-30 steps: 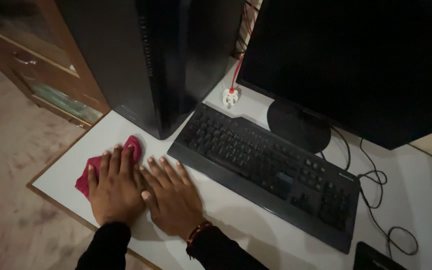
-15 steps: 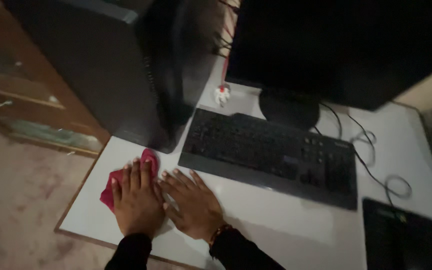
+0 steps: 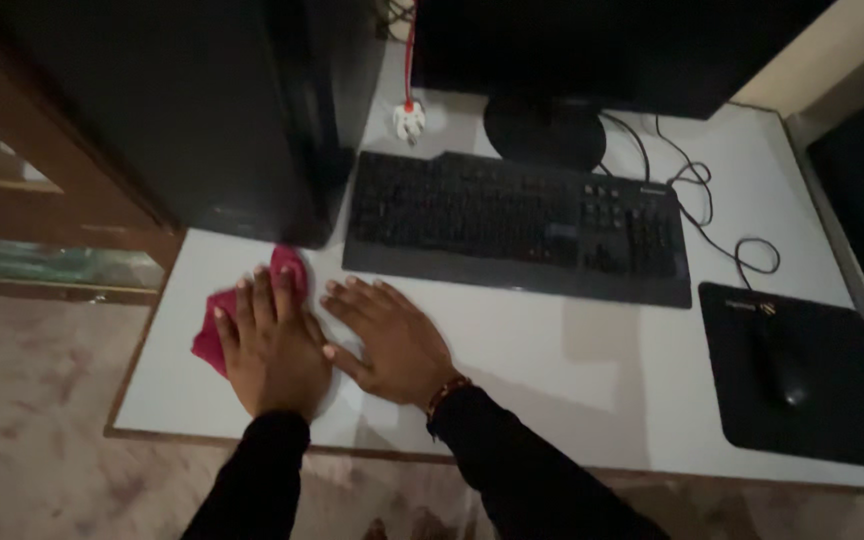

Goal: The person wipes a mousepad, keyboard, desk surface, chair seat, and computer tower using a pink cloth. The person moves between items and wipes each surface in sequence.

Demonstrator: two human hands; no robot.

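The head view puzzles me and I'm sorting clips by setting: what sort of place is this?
Probably a home or small-office computer desk. A black keyboard, a computer tower and a mouse on its pad stand on a white desk, where the left hand presses a red cloth.

We see a dim, warm-toned view. The white desk (image 3: 552,350) is the brightest surface, lit softly from above, with no hard glare. The monitor (image 3: 602,45) and computer tower (image 3: 172,110) sink into near-black, their detail lost. Soft shadows fall under the keyboard (image 3: 512,225) and the sleeves. The floor and left edge look slightly smeared and grainy.
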